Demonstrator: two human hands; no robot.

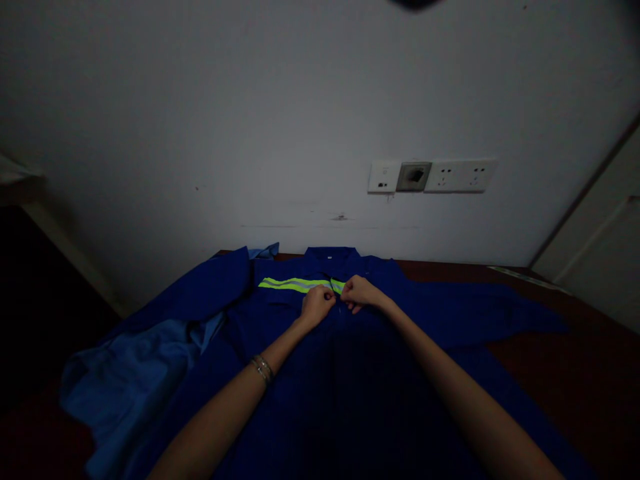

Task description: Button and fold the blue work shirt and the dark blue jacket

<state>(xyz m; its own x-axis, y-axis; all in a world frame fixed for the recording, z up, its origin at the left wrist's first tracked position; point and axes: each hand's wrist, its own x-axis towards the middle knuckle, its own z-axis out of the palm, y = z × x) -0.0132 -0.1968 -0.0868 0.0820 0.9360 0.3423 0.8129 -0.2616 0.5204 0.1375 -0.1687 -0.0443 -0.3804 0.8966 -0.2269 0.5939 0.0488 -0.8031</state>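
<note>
A dark blue work jacket (440, 310) lies spread front side up, its collar toward the wall and a yellow-green and grey reflective stripe (287, 285) across the chest. At the front opening, just below the stripe, my left hand (319, 305) is closed in a pinch on the left front edge. Close beside it, my right hand (359, 294) pinches the opposite edge with bent fingers. A small gap separates the two hands. Whatever fastener lies between the fingertips is too small and dark to make out. A bracelet circles my left wrist.
A lighter blue garment (133, 380) lies crumpled at the left, partly under the jacket's sleeve. The dark reddish-brown table (565, 373) meets a pale wall (210, 120). Socket plates (460, 176) are mounted on that wall, right of centre.
</note>
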